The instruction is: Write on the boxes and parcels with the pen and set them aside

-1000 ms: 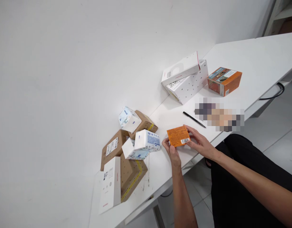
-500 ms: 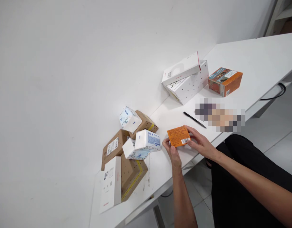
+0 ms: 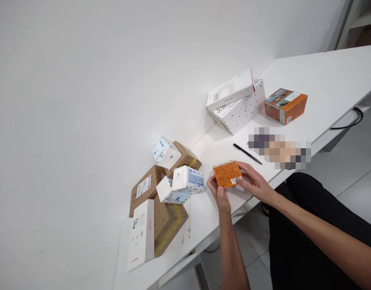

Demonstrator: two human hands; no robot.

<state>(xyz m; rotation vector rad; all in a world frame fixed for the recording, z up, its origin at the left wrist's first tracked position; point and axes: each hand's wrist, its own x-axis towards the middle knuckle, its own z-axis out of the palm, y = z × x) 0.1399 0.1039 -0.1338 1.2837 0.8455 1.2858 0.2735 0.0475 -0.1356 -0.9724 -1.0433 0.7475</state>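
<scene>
A small orange box with a white barcode label is held just above the white table near its front edge. My left hand grips its lower left corner with closed fingers. My right hand holds its right side, fingers wrapped behind it. A black pen lies on the table just beyond the box.
A heap of brown cardboard parcels and white-and-blue packs lies to the left. Two white boxes lean against the wall further back, with an orange-and-teal box beside them. A blurred patch sits right of the pen. A cable hangs at the table's right edge.
The orange box has tipped slightly in my hands, its face now turned a little more upward. Both hands stay where they were.
</scene>
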